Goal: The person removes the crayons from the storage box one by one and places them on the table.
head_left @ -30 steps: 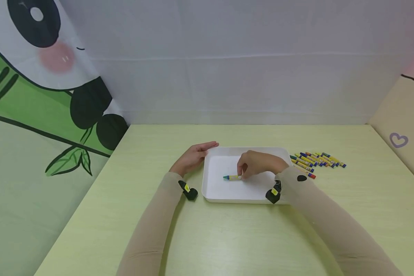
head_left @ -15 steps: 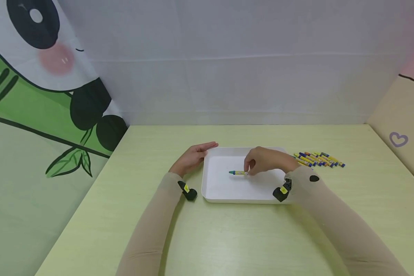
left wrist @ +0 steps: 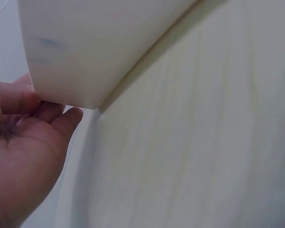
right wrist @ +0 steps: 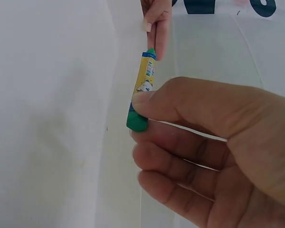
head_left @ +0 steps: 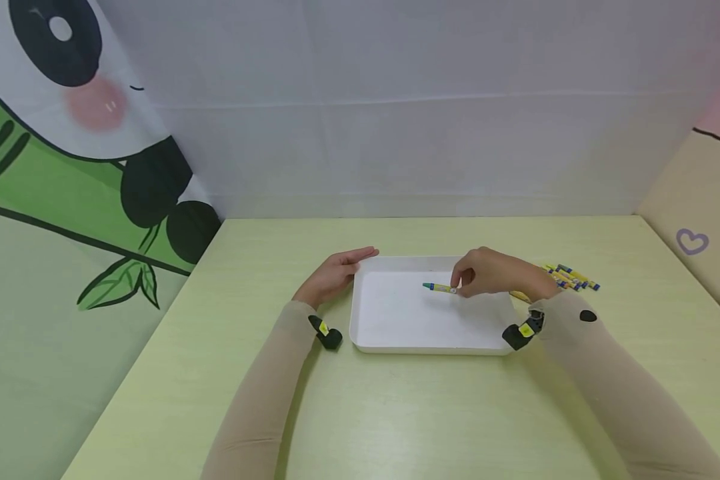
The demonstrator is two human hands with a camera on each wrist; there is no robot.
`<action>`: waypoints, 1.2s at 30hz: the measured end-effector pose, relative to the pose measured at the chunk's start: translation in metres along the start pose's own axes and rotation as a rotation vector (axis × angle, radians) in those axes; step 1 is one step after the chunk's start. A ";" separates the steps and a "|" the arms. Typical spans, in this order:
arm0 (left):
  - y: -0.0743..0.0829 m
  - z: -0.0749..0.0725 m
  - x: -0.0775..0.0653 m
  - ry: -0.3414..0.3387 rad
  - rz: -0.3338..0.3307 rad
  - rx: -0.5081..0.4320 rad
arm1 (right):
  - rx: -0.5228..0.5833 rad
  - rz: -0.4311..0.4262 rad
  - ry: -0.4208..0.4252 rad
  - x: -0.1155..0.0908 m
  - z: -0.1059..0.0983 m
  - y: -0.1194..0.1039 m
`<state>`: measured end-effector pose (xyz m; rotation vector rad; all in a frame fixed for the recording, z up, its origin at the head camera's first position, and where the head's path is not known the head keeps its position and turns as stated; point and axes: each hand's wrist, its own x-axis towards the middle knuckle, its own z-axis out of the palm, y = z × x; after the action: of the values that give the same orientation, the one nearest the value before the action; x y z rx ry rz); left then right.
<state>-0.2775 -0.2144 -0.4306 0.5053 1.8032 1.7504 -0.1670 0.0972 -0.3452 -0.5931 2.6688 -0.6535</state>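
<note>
My right hand (head_left: 489, 272) pinches a green crayon (head_left: 438, 287) with a yellow wrapper and blue bands, over the far right part of the white tray (head_left: 396, 333). In the right wrist view, thumb and forefinger hold the crayon (right wrist: 145, 78) near its flat green end, its tip pointing away. At the tray's far left corner, my left hand (head_left: 331, 275) grips the edge. The left wrist view shows the left hand (left wrist: 28, 147) around the corner of the tray (left wrist: 95, 57), some fingertips hidden behind the wall.
Several crayons (head_left: 570, 277) with yellow wrappers lie on the pale wooden table (head_left: 396, 413) right of the tray, partly hidden by my right wrist. A light cloth (head_left: 396, 147) hangs behind the table, and a cartoon print (head_left: 96, 100) covers the left side.
My right hand has moved right and away from me across the tray with the crayon, its wrist now covering part of the crayon pile. My left hand has stayed put.
</note>
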 end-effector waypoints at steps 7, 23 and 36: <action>0.000 -0.001 0.001 0.016 -0.008 0.001 | 0.021 0.033 0.047 -0.017 -0.008 0.018; -0.003 -0.001 0.004 0.019 0.000 0.018 | 0.059 0.151 0.134 -0.057 -0.014 0.058; -0.001 -0.002 0.002 0.016 -0.010 0.017 | 0.055 0.196 0.143 -0.079 -0.011 0.088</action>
<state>-0.2801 -0.2146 -0.4319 0.4890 1.8299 1.7384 -0.1315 0.2088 -0.3629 -0.2741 2.7835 -0.7338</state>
